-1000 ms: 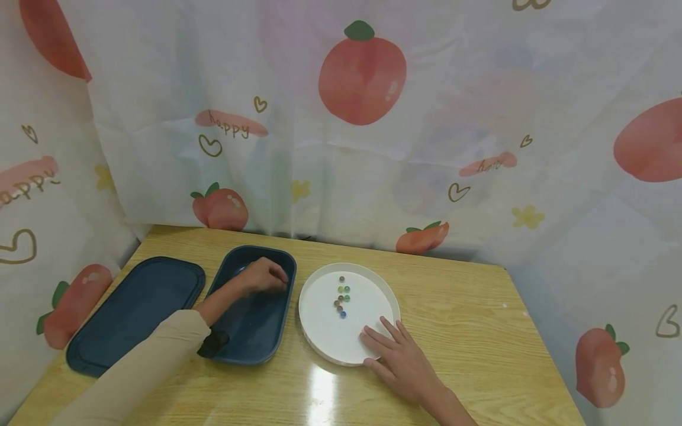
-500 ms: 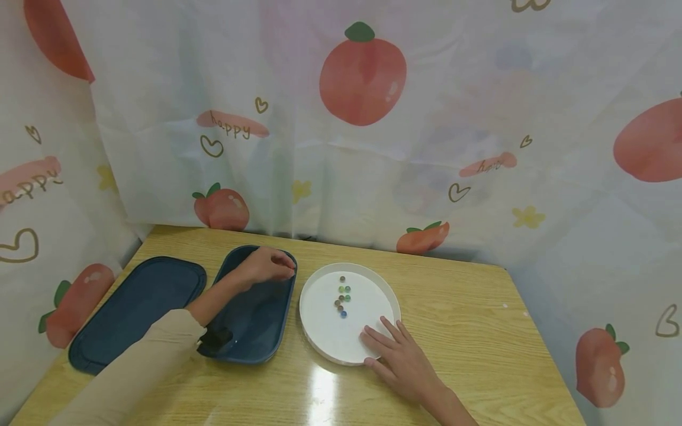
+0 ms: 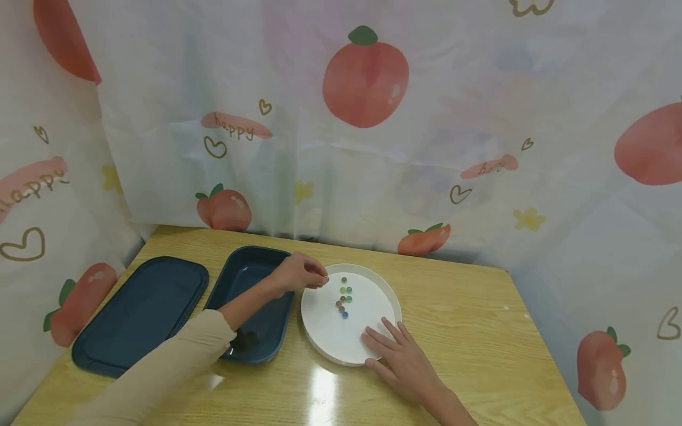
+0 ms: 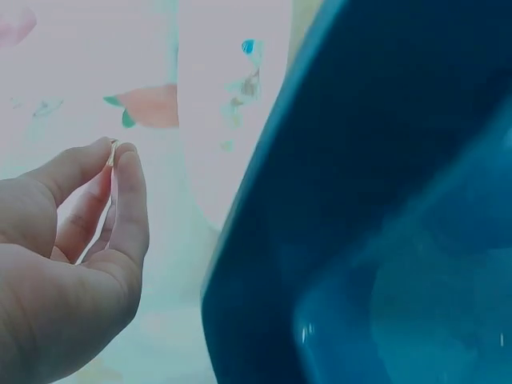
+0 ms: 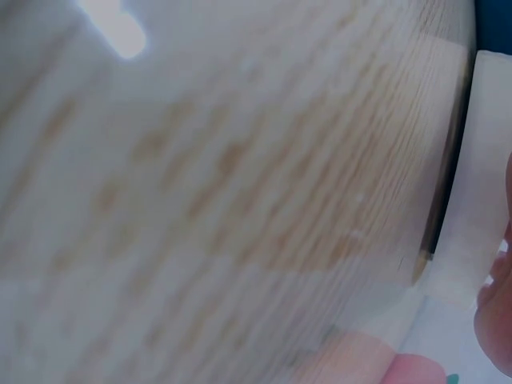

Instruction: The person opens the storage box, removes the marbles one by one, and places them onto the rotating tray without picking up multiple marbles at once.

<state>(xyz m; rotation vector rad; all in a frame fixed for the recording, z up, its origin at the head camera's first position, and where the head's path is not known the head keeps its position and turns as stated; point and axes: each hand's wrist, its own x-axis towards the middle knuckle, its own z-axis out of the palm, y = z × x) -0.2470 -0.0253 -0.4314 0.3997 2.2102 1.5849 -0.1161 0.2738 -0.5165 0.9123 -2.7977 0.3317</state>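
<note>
In the head view my left hand hovers over the left rim of a round white tray. Its thumb and fingertips pinch a small glassy marble, mostly hidden between them. Several marbles, brown, green and blue, lie in a loose line on the tray. My right hand rests with spread, straight fingers on the tray's near right edge. The right wrist view catches only part of that hand beside the tray's white side wall.
Left of the tray stands a deep dark blue bin, under my left forearm. A flat dark blue lid lies farther left on the wooden table. A fruit-printed curtain hangs behind the table and along its sides.
My left hand has risen from inside the blue bin and moved right, across its rim to the white tray. The right hand and the marbles on the tray stay in place.
</note>
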